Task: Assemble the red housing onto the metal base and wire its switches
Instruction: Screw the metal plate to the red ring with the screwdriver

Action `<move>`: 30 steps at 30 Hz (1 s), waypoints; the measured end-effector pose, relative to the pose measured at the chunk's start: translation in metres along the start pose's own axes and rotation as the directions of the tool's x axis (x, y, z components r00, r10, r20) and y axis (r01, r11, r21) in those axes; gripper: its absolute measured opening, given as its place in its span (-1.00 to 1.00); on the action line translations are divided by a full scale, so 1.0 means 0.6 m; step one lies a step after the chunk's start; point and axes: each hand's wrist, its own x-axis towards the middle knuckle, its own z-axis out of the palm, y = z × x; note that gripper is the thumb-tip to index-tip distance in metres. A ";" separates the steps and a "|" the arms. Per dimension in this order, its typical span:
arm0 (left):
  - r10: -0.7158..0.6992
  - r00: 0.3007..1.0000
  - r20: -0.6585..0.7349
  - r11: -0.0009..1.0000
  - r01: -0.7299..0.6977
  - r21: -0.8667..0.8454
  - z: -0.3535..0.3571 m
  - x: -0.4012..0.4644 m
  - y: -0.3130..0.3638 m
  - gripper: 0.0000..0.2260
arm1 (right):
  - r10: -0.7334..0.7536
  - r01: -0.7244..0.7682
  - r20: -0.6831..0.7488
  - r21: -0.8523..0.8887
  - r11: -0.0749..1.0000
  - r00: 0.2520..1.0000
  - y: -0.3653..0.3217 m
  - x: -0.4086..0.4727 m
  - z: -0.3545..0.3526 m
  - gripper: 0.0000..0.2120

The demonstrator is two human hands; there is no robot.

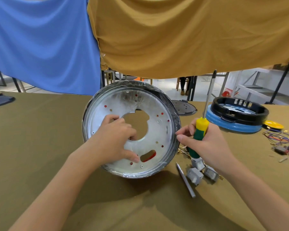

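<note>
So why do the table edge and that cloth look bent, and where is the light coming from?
Head view: the wide-angle lens bows the table edge and stretches the forearms. Shadows fall toward the viewer below the metal base, so light comes from the bright room behind. Soft glare whitens the base. The left hand and right hand look sharp.

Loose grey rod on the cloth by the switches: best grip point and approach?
Pinch the grey rod at its middle, from above, fingers across its width. It lies flat on the cloth, near end pointing at the person, so only top and sides are free. Come from its left: the grey switches crowd its right.
</note>
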 end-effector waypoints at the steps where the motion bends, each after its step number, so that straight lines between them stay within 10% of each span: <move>1: -0.002 1.000 0.003 1.000 0.002 -0.008 0.000 -0.001 -0.001 -0.52 | -0.002 0.002 -0.003 -0.007 1.000 1.000 0.000 0.000 0.000 -0.74; 21: 0.042 0.967 0.250 0.936 0.050 -0.348 -0.032 -0.022 -0.009 -0.45 | 0.015 -0.013 -0.127 0.021 1.000 0.992 -0.003 0.001 -0.003 -0.67; 30: 0.203 0.751 0.629 0.877 0.146 -0.457 -0.041 -0.038 -0.007 -0.61 | 0.220 -0.199 -0.059 0.248 0.948 0.974 0.017 0.006 -0.003 -0.70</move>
